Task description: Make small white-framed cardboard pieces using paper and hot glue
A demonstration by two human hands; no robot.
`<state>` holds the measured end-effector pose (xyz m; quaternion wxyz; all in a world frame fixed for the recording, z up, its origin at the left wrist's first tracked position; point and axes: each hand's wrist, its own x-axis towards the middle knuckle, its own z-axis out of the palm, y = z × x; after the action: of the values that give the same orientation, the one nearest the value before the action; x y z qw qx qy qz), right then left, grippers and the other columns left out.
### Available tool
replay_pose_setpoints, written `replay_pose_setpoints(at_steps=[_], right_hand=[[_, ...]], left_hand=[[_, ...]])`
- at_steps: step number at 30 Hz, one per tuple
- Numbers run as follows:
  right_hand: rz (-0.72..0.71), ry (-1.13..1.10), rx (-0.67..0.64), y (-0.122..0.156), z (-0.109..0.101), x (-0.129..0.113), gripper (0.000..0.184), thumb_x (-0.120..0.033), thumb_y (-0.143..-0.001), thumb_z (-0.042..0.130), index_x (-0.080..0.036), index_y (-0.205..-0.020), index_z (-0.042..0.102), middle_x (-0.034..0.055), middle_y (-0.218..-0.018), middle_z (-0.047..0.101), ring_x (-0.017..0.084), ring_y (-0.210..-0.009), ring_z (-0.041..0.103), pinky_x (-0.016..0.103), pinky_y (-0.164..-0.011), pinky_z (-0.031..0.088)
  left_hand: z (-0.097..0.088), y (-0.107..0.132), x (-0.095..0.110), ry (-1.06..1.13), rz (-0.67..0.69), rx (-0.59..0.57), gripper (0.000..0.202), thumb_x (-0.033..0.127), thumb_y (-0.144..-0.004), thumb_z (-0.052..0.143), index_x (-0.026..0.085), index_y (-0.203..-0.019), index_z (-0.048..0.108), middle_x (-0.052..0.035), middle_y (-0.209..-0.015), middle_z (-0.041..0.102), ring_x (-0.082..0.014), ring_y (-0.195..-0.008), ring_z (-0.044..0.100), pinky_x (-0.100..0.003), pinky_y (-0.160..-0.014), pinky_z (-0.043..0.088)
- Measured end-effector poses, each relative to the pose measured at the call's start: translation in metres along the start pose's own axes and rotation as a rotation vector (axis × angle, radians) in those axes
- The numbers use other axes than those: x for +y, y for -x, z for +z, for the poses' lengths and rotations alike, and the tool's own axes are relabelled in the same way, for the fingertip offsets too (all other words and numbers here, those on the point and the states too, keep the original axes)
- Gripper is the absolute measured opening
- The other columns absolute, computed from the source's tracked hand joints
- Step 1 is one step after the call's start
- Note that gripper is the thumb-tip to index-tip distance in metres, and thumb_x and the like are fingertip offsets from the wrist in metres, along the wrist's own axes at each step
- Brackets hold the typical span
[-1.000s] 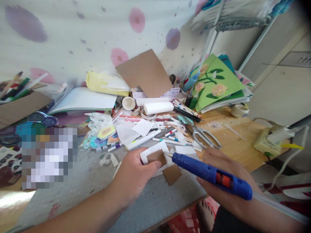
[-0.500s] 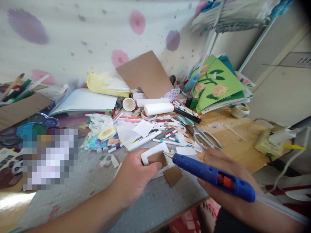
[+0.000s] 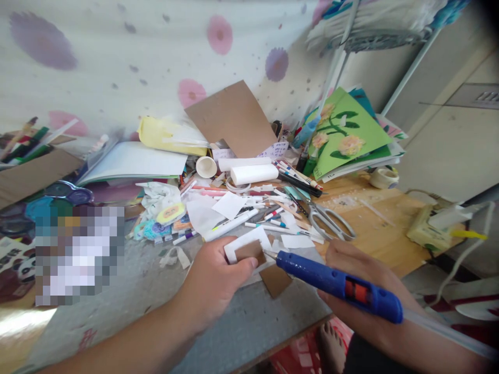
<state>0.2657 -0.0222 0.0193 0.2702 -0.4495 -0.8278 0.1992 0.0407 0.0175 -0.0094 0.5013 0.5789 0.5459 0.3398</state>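
My left hand [image 3: 216,283] pinches a small brown cardboard piece [image 3: 249,250] that lies against a white paper frame [image 3: 245,240], thumb on top. My right hand [image 3: 358,280] is wrapped round a blue glue gun [image 3: 339,284] with a red trigger. The gun's metal nozzle touches the right edge of the cardboard piece. A second brown cardboard scrap [image 3: 275,280] lies on the grey mat just below the nozzle.
Scissors [image 3: 329,221], pens and paper scraps litter the wooden desk [image 3: 374,223] behind my hands. A large cardboard sheet [image 3: 232,119] leans on the flowered wall. A green flower card [image 3: 345,132] stands at the right, with tape [image 3: 384,177] beside it. A white cable runs off right.
The glue gun's nozzle has dipped slightly lower along the edge of the cardboard piece. Both hands stay in nearly the same place.
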Motion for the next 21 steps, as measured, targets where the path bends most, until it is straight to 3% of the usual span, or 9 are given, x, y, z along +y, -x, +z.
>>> replay_pose_setpoints(at_steps=[5, 13, 17, 19, 21], right_hand=[[-0.017, -0.002, -0.069, -0.001, -0.001, 0.002, 0.018, -0.005, -0.076, 0.050, -0.022, -0.071, 0.050, -0.0002, -0.071, 0.054, 0.015, -0.066, 0.052, 0.026, -0.057, 0.042], [0.023, -0.025, 0.053, 0.003, 0.004, 0.001, 0.015, -0.013, -0.079, 0.052, -0.022, -0.067, 0.049, -0.0012, -0.068, 0.052, 0.014, -0.062, 0.052, 0.027, -0.056, 0.042], [0.079, -0.034, 0.158, 0.005, -0.003, 0.020, 0.009, -0.024, -0.081, 0.057, -0.023, -0.072, 0.055, 0.0007, -0.075, 0.057, 0.017, -0.071, 0.056, 0.029, -0.061, 0.045], [0.210, -0.005, 0.295, 0.005, -0.012, 0.049, 0.009, -0.032, -0.077, 0.062, -0.024, -0.077, 0.057, 0.0008, -0.072, 0.056, 0.019, -0.068, 0.056, 0.031, -0.061, 0.045], [0.519, 0.039, 0.482, 0.005, -0.025, 0.087, 0.019, -0.040, -0.075, 0.062, -0.022, -0.081, 0.060, 0.0022, -0.067, 0.057, 0.020, -0.062, 0.056, 0.032, -0.056, 0.045]], left_hand=[[0.000, 0.000, 0.004, -0.054, 0.006, -0.008, 0.018, 0.027, -0.069, 0.059, 0.015, -0.082, 0.064, -0.0031, -0.078, 0.065, -0.0189, -0.072, 0.055, -0.029, -0.064, 0.038], [0.003, 0.002, 0.007, -0.155, -0.062, -0.016, 0.011, 0.028, -0.068, 0.058, 0.017, -0.066, 0.057, 0.0044, -0.055, 0.048, -0.0129, -0.054, 0.041, -0.025, -0.052, 0.030], [0.002, 0.000, 0.004, -0.078, -0.048, -0.033, 0.013, 0.027, -0.068, 0.059, 0.015, -0.074, 0.062, 0.0017, -0.063, 0.058, -0.0151, -0.060, 0.049, -0.025, -0.056, 0.035], [0.001, 0.000, 0.004, -0.037, -0.047, -0.042, 0.016, 0.026, -0.069, 0.059, 0.015, -0.079, 0.064, 0.0001, -0.068, 0.063, -0.0170, -0.064, 0.053, -0.026, -0.060, 0.038], [0.001, 0.000, 0.004, -0.007, -0.043, -0.044, 0.015, 0.026, -0.070, 0.059, 0.015, -0.079, 0.065, 0.0002, -0.069, 0.064, -0.0189, -0.069, 0.056, -0.027, -0.064, 0.040]])
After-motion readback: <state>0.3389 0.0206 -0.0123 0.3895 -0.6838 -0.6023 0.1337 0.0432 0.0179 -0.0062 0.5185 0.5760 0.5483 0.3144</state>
